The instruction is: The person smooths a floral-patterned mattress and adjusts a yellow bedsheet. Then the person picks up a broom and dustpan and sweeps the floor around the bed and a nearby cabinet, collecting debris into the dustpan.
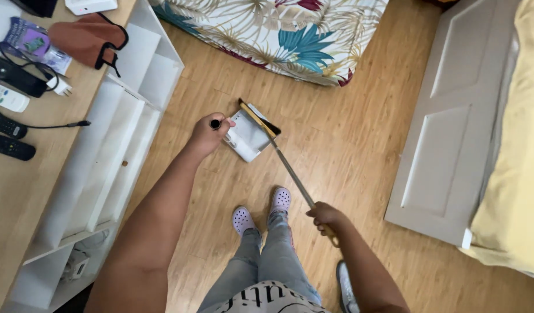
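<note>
My left hand (pixel 208 134) is closed around the top of an upright dustpan handle (pixel 215 123). The white dustpan (pixel 248 136) rests on the wooden floor just in front of my feet. My right hand (pixel 327 219) grips the thin metal pole of a broom (pixel 290 171). The broom's head (pixel 256 119) lies at the mouth of the dustpan. My lilac clogs (pixel 261 210) stand behind the pan.
A white open shelf unit (pixel 113 145) stands at the left, under a wooden top (pixel 12 185) with remote controls, a charger and a cable. A leaf-patterned cover (pixel 290 35) lies at the far side. A white panelled door (pixel 447 133) and yellow bedding (pixel 519 150) are at the right.
</note>
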